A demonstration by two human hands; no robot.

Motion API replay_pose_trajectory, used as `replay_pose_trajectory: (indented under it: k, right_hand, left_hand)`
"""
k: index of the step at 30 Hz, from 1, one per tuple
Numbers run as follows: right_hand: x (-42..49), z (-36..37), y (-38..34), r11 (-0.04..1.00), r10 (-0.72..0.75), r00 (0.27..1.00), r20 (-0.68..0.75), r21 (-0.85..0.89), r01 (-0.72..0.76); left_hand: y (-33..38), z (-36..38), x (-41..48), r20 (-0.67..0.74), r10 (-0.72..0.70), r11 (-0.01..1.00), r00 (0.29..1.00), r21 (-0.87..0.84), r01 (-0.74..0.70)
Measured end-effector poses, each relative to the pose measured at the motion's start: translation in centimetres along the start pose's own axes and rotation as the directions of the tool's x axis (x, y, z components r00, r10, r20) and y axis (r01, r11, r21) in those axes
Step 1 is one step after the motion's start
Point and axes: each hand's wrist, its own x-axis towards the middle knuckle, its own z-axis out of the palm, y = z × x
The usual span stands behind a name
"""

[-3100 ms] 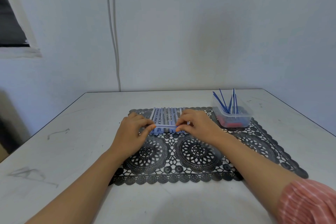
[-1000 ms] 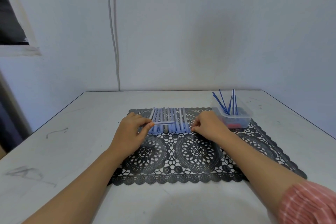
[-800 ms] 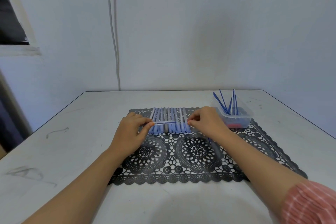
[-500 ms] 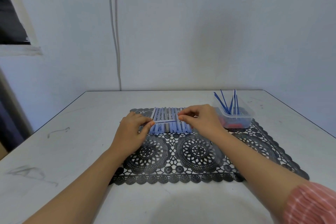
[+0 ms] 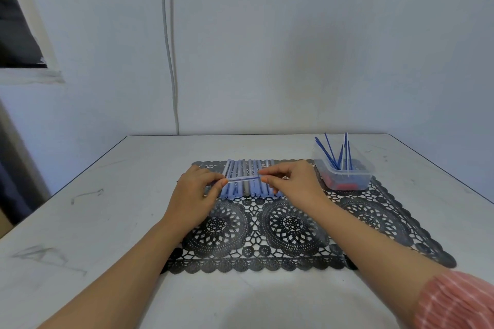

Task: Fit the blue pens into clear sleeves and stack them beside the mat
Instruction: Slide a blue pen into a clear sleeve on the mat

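While a row of sleeved pens [image 5: 251, 180] already lies side by side at the far edge of the black lace mat [image 5: 294, 224], the person holds one more clear sleeve [image 5: 242, 178] crosswise just above that row. The left hand [image 5: 193, 196] pinches the sleeve's left end between thumb and fingertip; the right hand [image 5: 290, 184] has its grip pressed together at the sleeve's right end, where a thin blue pen seems to be going in, though how deep it sits is too fine to tell. To the right, at the mat's far corner, a clear plastic tub [image 5: 344, 173] holds several bare blue pens [image 5: 335, 152] standing on end, with something red in its bottom.

As a judgement, the work is past halfway: about a dozen finished pieces lie in the row, against roughly half that number of bare pens in the tub. The piece in hand is mid-fitting and not yet laid down. One part of the task looks undone altogether: the finished pieces rest on the mat, not beside it, and the grey bench [image 5: 128, 195] to the left of the mat carries no stack. So what is left is the sleeving of the remaining pens and the stacking of the whole lot off the mat
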Motion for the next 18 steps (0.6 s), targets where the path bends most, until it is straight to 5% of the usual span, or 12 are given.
replay_pose_trajectory:
  k: [18]
  right_hand:
    - [-0.26,0.24,0.27,0.992,0.022,1.0,0.007,0.127,-0.023]
  left_hand:
    - [0.26,0.0,-0.1,0.032,-0.011,1.0,0.999,-0.021,0.011]
